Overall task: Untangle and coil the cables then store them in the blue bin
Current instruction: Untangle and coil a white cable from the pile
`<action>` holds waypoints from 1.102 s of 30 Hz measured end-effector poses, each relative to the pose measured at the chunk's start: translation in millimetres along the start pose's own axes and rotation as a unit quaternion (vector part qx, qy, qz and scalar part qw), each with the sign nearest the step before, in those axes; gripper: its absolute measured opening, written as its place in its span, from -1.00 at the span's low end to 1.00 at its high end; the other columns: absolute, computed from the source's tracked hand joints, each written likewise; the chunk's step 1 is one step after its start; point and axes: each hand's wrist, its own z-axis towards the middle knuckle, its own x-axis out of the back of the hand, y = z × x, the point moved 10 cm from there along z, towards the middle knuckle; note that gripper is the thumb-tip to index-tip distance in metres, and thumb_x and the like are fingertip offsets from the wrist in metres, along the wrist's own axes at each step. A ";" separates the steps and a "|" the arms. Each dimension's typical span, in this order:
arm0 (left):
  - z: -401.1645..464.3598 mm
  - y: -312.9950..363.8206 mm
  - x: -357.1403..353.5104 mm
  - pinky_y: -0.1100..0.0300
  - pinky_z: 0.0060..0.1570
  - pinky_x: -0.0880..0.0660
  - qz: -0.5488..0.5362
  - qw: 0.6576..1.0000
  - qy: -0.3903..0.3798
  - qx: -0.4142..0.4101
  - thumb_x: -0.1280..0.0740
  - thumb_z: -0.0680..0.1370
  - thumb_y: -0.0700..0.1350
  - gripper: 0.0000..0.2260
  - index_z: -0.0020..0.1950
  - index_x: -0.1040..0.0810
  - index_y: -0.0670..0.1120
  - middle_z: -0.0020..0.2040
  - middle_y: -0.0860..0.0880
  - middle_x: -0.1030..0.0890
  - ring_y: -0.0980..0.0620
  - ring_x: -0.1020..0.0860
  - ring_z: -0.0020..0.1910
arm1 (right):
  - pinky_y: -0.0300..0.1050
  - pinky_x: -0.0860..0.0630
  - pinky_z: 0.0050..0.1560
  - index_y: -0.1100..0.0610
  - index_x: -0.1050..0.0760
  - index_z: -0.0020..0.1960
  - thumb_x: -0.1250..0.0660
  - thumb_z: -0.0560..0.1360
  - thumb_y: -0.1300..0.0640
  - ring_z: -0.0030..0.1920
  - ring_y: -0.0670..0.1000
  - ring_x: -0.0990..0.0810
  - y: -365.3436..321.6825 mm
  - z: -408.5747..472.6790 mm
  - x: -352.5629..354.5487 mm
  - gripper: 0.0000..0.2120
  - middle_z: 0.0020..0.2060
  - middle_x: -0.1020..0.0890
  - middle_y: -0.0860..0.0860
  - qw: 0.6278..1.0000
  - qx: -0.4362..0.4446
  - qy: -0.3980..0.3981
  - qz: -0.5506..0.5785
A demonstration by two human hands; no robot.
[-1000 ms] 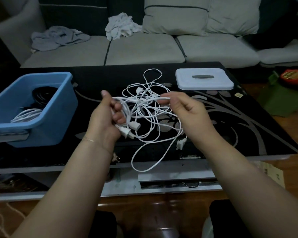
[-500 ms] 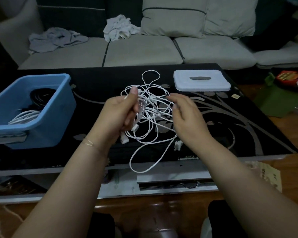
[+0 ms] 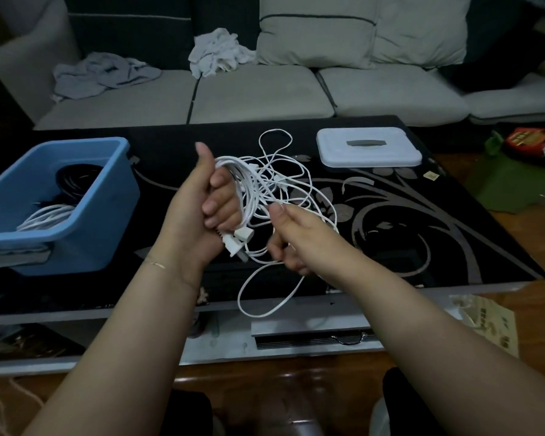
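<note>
At the left edge of the dark glass surface [image 3: 453,215] stands the blue bin [image 3: 85,228], with a black coil [image 3: 76,180] and a white coil [image 3: 44,217] lying inside it. Just right of the bin, above the front of the surface, the left hand [image 3: 199,212] has its fingers curled round a bunch of white cables [image 3: 265,190], thumb up, plugs hanging below the fist. The right hand [image 3: 299,234] pinches strands of the same tangle, one loop drooping past the front edge. Near the far right corner lies a white lid [image 3: 368,147].
</note>
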 end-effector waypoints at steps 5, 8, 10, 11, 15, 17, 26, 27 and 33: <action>-0.4 17.2 37.3 0.36 -0.68 -0.02 -0.053 0.989 0.125 -0.049 -0.07 0.60 0.26 -0.48 -0.40 -0.45 -0.02 -0.66 0.08 -0.19 0.13 -0.13 -0.73 | -0.26 -0.17 -0.51 0.07 -0.50 -0.26 -0.09 0.65 0.03 -0.61 -0.19 -0.23 20.1 4.4 69.5 -0.62 -0.56 -0.34 -0.11 0.970 -0.047 0.239 0.004; -2.9 16.2 45.3 0.36 -0.67 -0.03 -0.044 0.985 0.157 -0.051 -0.09 0.60 0.27 -0.52 -0.28 -0.51 -0.03 -0.65 0.07 -0.18 0.13 -0.12 -0.71 | -0.32 -0.10 -0.60 0.11 -0.42 -0.22 -0.03 0.67 0.06 -0.61 -0.14 -0.18 44.1 2.8 74.5 -0.65 -0.57 -0.30 -0.08 0.937 -0.132 0.257 0.194; -3.0 13.0 43.1 0.35 -0.67 -0.04 -0.007 0.987 0.158 -0.043 -0.08 0.60 0.27 -0.52 -0.26 -0.51 -0.04 -0.64 0.07 -0.17 0.14 -0.11 -0.71 | -0.25 -0.26 -0.49 0.12 -0.47 -0.20 -0.05 0.66 0.09 -0.49 -0.10 -0.31 44.7 0.7 66.1 -0.66 -0.47 -0.40 -0.05 0.946 -0.168 0.224 0.161; -2.7 12.7 40.9 0.35 -0.68 -0.05 0.032 0.987 0.155 -0.039 -0.08 0.60 0.26 -0.52 -0.26 -0.51 -0.05 -0.64 0.08 -0.17 0.15 -0.10 -0.70 | -0.19 -0.34 -0.38 0.14 -0.53 -0.16 -0.10 0.64 0.11 -0.39 -0.05 -0.40 41.8 0.1 62.5 -0.69 -0.37 -0.48 0.00 0.961 -0.175 0.199 0.085; -4.2 1.4 16.1 0.42 -0.61 -0.06 0.274 0.958 0.084 0.012 -0.13 0.50 0.28 -0.49 -0.29 -0.53 -0.14 -0.67 0.05 -0.16 0.16 -0.08 -0.71 | -0.16 -0.40 0.12 0.20 -0.56 0.12 -0.13 0.63 0.14 0.14 0.09 -0.53 -9.9 -10.6 74.7 -0.74 0.10 -0.55 0.10 0.936 0.040 0.285 -0.201; -8.1 -10.9 3.1 0.41 -0.57 -0.05 0.352 0.934 0.037 0.039 -0.15 0.43 0.27 -0.49 -0.32 -0.53 -0.17 -0.67 0.02 -0.17 0.14 -0.09 -0.71 | -0.29 -0.35 0.21 0.14 -0.48 0.25 -0.08 0.65 0.08 0.22 -0.07 -0.49 -39.8 -19.4 62.3 -0.70 0.16 -0.52 -0.02 0.924 0.193 0.275 -0.183; -10.2 -32.6 -9.9 0.41 -0.58 -0.05 0.278 0.958 0.006 0.073 -0.13 0.39 0.34 -0.52 -0.46 -0.26 -0.05 -0.67 0.02 -0.21 0.14 -0.09 -0.71 | -0.01 -0.41 -0.25 -0.06 -0.41 -0.22 -0.14 0.61 -0.05 -0.39 -0.11 -0.40 -29.9 -7.0 35.1 -0.75 -0.45 -0.42 -0.14 0.951 0.194 0.186 -0.154; -10.4 -37.0 -12.6 0.42 -0.59 -0.05 0.253 0.964 -0.001 0.083 -0.10 0.39 0.36 -0.50 -0.46 -0.28 -0.06 -0.67 0.02 -0.21 0.15 -0.09 -0.71 | 0.02 -0.42 -0.23 -0.03 -0.41 -0.21 -0.12 0.60 -0.08 -0.36 -0.09 -0.41 -29.1 -7.6 36.9 -0.74 -0.44 -0.43 -0.12 0.946 0.197 0.206 -0.156; -13.7 -63.3 -44.9 0.34 -0.64 -0.14 0.099 0.975 -0.122 0.156 0.04 0.60 0.19 -0.44 -0.15 -0.52 -0.22 -0.65 0.06 -0.22 0.17 -0.17 -0.69 | 0.05 -0.53 0.01 -0.18 -0.45 -0.22 -0.10 0.50 0.04 -0.15 -0.06 -0.59 -11.3 -9.6 40.9 -0.78 -0.30 -0.58 -0.22 0.945 0.159 0.277 -0.064</action>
